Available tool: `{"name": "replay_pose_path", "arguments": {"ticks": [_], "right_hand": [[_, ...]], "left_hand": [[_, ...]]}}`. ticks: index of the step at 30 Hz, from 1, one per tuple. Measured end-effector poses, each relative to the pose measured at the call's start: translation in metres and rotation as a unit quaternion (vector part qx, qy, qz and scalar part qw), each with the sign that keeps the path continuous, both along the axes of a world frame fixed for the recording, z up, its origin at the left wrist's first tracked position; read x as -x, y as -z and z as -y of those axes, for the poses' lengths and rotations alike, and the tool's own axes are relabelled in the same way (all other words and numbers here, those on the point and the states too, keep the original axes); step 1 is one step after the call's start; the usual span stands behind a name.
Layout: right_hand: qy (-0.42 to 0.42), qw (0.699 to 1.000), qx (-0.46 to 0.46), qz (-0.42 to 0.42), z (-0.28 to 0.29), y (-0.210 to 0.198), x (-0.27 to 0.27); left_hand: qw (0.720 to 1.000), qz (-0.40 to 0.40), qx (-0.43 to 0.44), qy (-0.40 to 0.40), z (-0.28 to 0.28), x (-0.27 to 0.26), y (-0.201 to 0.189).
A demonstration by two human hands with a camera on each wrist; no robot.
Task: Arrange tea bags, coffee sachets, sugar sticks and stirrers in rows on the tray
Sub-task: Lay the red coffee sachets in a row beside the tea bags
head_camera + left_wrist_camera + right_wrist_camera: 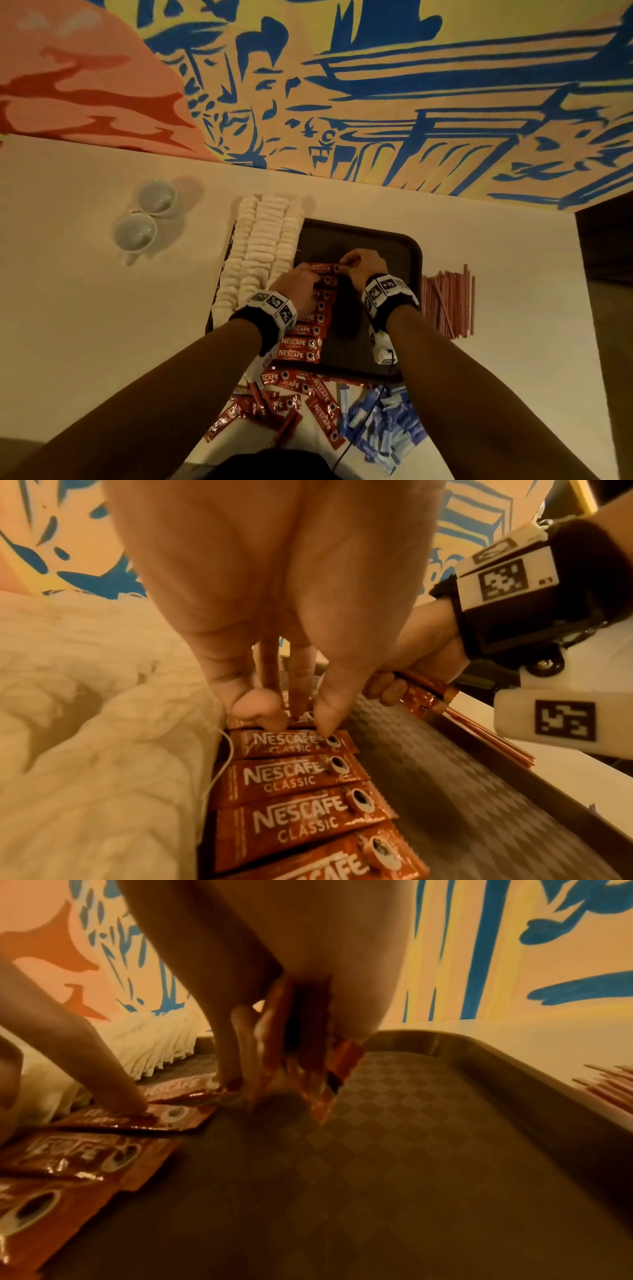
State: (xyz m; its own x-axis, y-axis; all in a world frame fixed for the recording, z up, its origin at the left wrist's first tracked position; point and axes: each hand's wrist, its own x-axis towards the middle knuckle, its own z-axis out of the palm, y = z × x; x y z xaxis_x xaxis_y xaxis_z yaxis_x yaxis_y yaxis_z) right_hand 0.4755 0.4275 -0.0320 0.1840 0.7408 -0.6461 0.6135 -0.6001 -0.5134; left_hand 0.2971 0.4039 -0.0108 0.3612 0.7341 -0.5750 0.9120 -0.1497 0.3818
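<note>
A dark tray (394,246) lies on the pale table. Rows of white tea bags (263,246) fill its left side. Beside them runs a column of red coffee sachets (301,342) (291,777). My left hand (301,284) (294,721) presses its fingertips down on the far sachets of that column. My right hand (346,265) (267,1085) grips a bundle of spare sachets (308,1047) (421,693) in its palm, and its fingertips touch the right end of the farthest sachet (320,268). Loose sachets (298,401) and blue sugar sticks (380,425) lie in front of the tray; reddish stirrers (448,301) lie to its right.
Two white cups (147,216) stand on the table at the far left. A painted wall (376,102) rises right behind the tray. The tray's right half (428,1137) is bare checkered surface. The table ends at the right (579,274).
</note>
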Motion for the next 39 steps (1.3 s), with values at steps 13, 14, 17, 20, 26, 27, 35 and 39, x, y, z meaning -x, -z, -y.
{"name": "replay_pose_path", "arguments": {"ticks": [13,14,17,20,26,27,35,39], "right_hand": [[-0.019,1.0,-0.007,0.023,0.008,-0.001,0.011],[-0.02,0.999,-0.01,0.024,0.008,-0.004,0.01],[-0.03,0.999,-0.027,0.026,0.009,-0.013,0.007],[-0.082,0.995,-0.037,0.043,0.008,-0.019,0.014],[-0.189,0.976,-0.03,0.101,-0.001,-0.021,0.034],[-0.207,0.972,-0.026,0.109,-0.004,-0.022,0.036],[-0.262,0.956,-0.04,0.126,-0.003,-0.018,0.043],[-0.267,0.954,-0.048,0.127,-0.002,-0.015,0.044]], "left_hand": [[0.999,0.03,-0.016,-0.005,0.005,0.006,-0.002],[0.999,0.036,-0.018,-0.012,0.006,0.007,-0.004],[0.998,0.045,-0.036,-0.038,0.007,0.01,-0.011],[0.998,0.034,-0.042,-0.044,0.005,0.012,-0.02],[0.997,0.0,-0.038,-0.074,0.004,0.019,-0.023],[0.997,0.0,-0.036,-0.072,0.005,0.019,-0.022],[1.0,0.009,0.001,-0.008,0.031,0.013,-0.009],[1.0,0.023,-0.006,-0.009,0.035,0.011,-0.006]]}}
